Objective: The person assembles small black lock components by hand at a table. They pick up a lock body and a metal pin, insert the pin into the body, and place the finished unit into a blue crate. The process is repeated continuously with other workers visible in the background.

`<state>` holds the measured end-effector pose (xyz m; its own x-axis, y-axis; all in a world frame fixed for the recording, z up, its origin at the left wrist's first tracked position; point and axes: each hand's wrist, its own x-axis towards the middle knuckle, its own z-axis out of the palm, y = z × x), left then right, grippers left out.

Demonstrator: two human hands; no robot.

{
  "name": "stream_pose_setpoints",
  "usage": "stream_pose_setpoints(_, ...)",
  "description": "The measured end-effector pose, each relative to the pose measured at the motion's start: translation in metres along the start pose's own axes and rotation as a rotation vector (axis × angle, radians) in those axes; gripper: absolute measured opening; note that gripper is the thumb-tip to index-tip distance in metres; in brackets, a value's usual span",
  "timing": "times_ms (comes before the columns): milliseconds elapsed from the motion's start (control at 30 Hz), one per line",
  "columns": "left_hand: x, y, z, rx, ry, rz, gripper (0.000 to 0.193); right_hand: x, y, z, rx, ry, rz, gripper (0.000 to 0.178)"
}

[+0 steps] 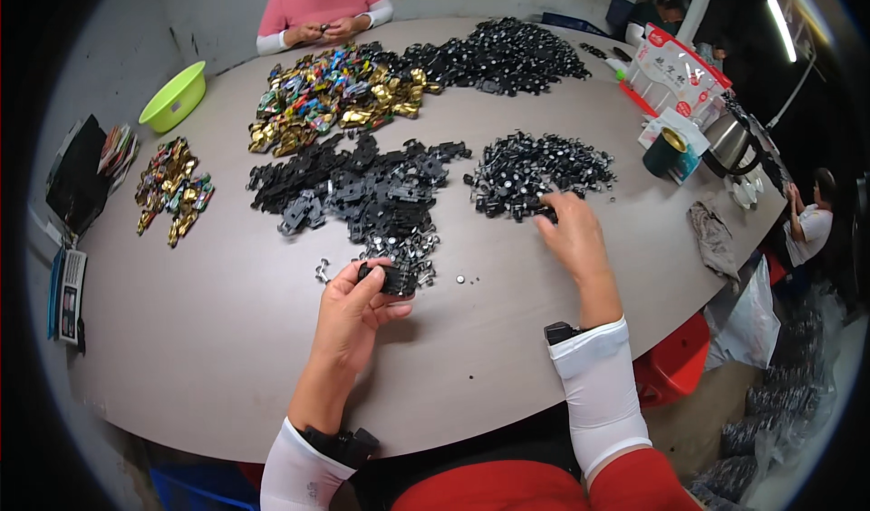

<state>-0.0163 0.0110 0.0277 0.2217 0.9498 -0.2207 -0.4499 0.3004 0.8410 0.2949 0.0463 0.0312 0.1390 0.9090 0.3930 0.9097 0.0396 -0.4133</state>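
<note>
A small black plastic part (388, 278) is gripped in the left hand (355, 316) above the grey table (227, 330); the right hand (569, 232), fingers curled, is pressed into a pile of black pieces (535, 174)

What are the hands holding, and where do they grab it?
The left hand pinches a small black plastic part by its near end. The right hand reaches into a pile of small black parts; whether it grips one cannot be told.
</note>
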Motion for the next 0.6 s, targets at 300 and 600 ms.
stream_pose_setpoints(300, 0.000, 0.002, 0.000, -0.042, -0.066, -0.047, 0.030, -0.002, -0.013, 0.017, 0.284, -0.171, -0.008, 0.018)
stream_pose_setpoints(600, 0.001, -0.001, -0.001, 0.042, -0.080, -0.050, 0.033, -0.008, 0.004, 0.010, 0.385, -0.108, 0.061, 0.020)
